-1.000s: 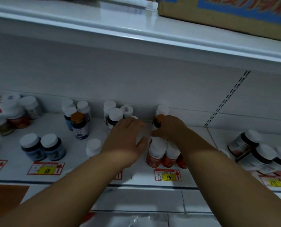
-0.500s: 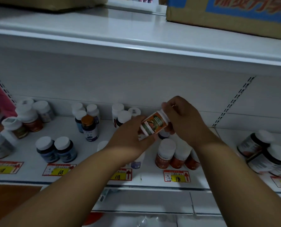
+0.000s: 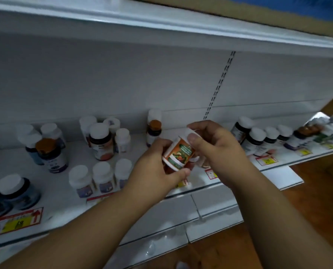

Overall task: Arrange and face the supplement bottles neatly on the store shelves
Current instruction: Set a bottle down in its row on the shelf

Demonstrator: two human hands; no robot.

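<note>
Bottle (image 3: 178,154) held between my hands, above the shelf (image 3: 68,167) front.
My left hand (image 3: 156,171) under it, right hand (image 3: 214,144) at its cap; more bottles stand behind and either side.

Both hands, left hand (image 3: 155,167) and right hand (image 3: 216,144), hold orange-labelled bottle (image 3: 179,153) tilted above shelf (image 3: 68,164).

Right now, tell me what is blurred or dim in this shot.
Head view: dim, bluish light; motion blur smears the far-right bottles and the price tags; the held bottle between both hands is sharpest; wide lens bends the top shelf.
</note>
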